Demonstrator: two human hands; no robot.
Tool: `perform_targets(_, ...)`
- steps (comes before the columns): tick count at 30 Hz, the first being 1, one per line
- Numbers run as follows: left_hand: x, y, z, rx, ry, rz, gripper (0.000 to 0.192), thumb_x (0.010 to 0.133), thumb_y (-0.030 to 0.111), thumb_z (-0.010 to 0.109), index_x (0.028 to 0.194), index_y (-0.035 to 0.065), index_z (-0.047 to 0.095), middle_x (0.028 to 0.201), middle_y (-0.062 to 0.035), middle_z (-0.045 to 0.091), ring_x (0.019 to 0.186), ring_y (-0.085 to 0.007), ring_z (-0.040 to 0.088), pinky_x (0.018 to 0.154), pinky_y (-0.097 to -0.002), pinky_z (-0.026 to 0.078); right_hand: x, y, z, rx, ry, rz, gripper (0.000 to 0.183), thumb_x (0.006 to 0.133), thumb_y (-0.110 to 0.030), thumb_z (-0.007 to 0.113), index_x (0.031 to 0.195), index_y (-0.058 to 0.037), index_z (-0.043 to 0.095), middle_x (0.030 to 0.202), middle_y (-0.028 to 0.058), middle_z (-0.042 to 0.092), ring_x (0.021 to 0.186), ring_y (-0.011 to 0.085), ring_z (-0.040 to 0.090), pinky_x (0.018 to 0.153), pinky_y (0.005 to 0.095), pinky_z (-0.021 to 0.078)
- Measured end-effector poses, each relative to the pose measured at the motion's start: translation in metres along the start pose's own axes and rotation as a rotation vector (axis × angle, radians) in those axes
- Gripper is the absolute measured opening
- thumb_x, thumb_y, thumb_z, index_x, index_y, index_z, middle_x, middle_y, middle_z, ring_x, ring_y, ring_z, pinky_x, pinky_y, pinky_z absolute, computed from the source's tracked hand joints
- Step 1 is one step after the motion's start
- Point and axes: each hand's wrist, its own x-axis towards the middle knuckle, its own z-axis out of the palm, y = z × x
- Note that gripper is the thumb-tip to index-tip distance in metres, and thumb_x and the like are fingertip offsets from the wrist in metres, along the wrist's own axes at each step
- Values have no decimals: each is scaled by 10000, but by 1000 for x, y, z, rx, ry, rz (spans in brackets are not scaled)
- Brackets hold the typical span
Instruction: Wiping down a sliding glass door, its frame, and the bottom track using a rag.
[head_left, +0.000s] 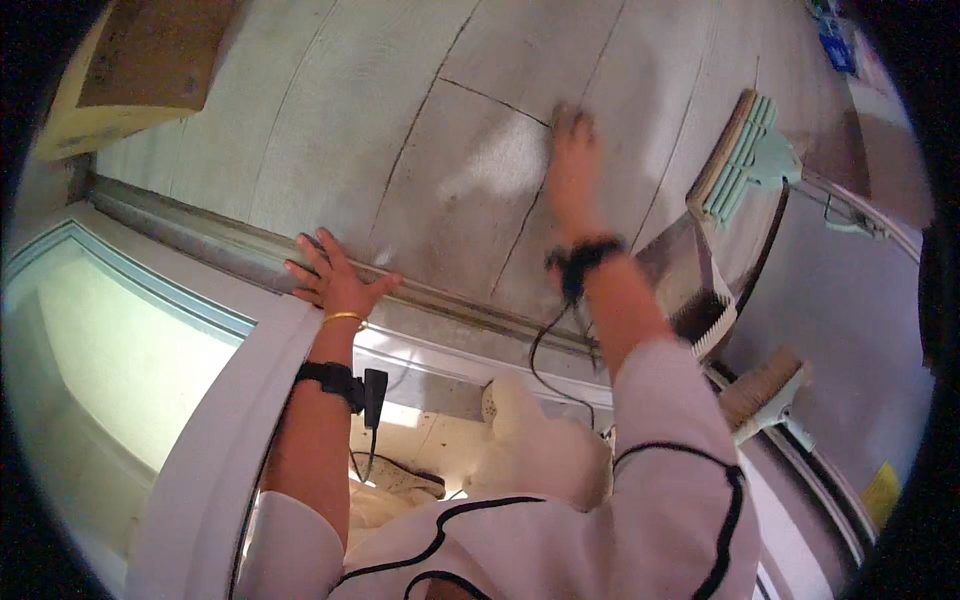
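Note:
My left hand (339, 281) rests with spread fingers on the metal threshold track (457, 306), beside the white door frame (217, 397). Farther forward, my right hand (574, 176) reaches over the grey wood-look plank floor (337, 142), near a seam between boards. It is blurred, and its fingertips look dark. Whether they pinch something small or only touch the floor is unclear. Each wrist wears a black strap with a cable, and a yellow bangle (345, 318) circles the left one.
At right stand a green sponge mop (750, 161), a dustpan (712, 319) with a toothed edge and a broom (765, 390). A cardboard box (150, 56) sits at upper left. The door's glass pane (142, 352) is at left. A black cable (536, 360) hangs below my right wrist.

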Motion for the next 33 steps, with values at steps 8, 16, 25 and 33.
perform_targets(8,5,-27,1,35,3,-51,1302,491,540,776,1389,83,-49,1426,-195,-157,1251,-518,-154,958,-666,27,-107,-99,-112,392,-757,204,399,777,-73,484,1161,34,466,1260,246,396,1140,400,404,959,420,348)
perform_targets(16,4,-1,8,60,-31,11,1292,501,544,769,1390,93,-54,1428,-192,-158,1254,-517,-146,960,-663,33,6,-13,-4,369,-318,327,403,733,-13,480,1133,34,484,1214,248,435,1011,350,486,796,392,420)
perform_targets(25,3,-15,11,54,24,0,1296,497,554,765,1388,100,-59,1437,-165,-152,1258,-512,-138,963,-662,50,-234,-78,-79,421,-578,12,343,734,-62,504,1046,74,542,1226,194,439,994,341,494,818,406,453)
perform_targets(33,19,-32,31,68,13,-8,1269,519,591,737,1390,123,-59,1436,-176,-129,1263,-519,-94,962,-666,71,-64,-74,-34,638,-637,520,247,774,-55,457,993,-5,559,1096,149,510,935,341,507,810,396,447)
